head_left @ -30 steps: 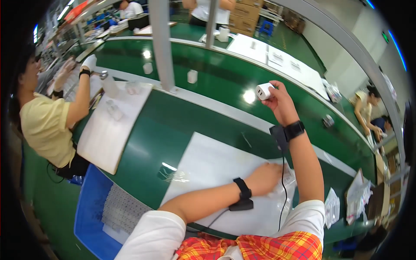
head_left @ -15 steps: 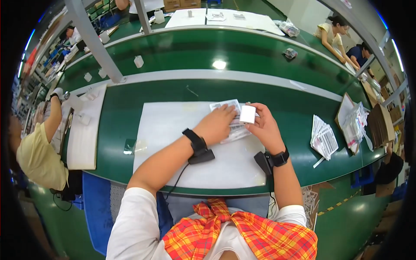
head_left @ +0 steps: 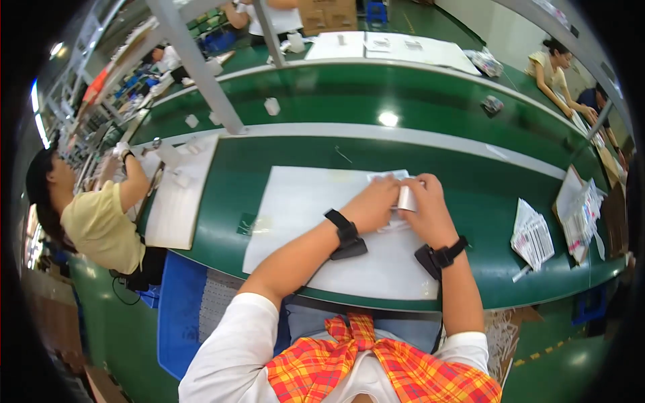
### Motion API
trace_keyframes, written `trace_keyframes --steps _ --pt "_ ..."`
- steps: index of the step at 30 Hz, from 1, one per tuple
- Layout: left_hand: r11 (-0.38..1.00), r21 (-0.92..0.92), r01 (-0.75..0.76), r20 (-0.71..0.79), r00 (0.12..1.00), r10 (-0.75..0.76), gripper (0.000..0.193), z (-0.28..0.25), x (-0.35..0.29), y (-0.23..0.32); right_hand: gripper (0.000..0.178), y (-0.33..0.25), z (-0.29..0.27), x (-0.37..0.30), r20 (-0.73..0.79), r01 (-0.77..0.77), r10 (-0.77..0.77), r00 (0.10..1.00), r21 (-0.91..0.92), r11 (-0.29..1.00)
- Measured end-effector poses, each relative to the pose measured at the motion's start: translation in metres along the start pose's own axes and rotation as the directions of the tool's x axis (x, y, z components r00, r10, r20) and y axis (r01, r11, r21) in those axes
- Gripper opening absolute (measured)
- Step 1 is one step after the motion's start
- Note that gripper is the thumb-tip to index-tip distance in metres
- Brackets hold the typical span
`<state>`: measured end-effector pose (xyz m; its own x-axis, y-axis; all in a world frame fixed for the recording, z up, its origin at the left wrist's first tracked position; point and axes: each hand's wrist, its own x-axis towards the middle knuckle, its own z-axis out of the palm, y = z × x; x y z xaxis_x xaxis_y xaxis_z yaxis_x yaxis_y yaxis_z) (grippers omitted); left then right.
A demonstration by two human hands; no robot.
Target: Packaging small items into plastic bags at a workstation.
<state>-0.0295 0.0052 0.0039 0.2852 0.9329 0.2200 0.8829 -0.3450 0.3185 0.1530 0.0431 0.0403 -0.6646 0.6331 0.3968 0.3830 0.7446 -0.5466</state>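
Count at the station: two hands, left hand [head_left: 376,201] and right hand [head_left: 426,208], sharing one small white part [head_left: 406,198]. Two black wristbands, left [head_left: 342,227] and right [head_left: 449,254]. One large white mat [head_left: 302,221] on the green surface [head_left: 470,201]. One stack of printed sheets [head_left: 533,236] to the right. Small white blocks on the far belt: at least three [head_left: 271,106]. Other people in view: four; nearest, one in yellow [head_left: 101,225].
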Motion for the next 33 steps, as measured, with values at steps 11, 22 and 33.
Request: trace_keyframes --steps 11,22,33 --pt "0.97 -0.23 0.079 -0.107 0.989 -0.106 0.046 0.013 -0.005 -0.003 0.055 0.006 -0.015 -0.007 0.157 -0.295 0.273 0.949 0.144 0.945" --pt "0.935 -0.32 0.154 0.0 0.987 -0.163 0.046 0.001 -0.004 0.005 0.055 0.002 -0.023 -0.021 0.312 -0.078 0.048 0.949 0.085 0.993" --pt "0.986 -0.072 0.147 -0.117 0.981 -0.155 0.047 0.013 -0.017 0.035 0.023 0.004 -0.008 -0.015 0.122 -0.296 0.281 0.952 0.129 0.946"
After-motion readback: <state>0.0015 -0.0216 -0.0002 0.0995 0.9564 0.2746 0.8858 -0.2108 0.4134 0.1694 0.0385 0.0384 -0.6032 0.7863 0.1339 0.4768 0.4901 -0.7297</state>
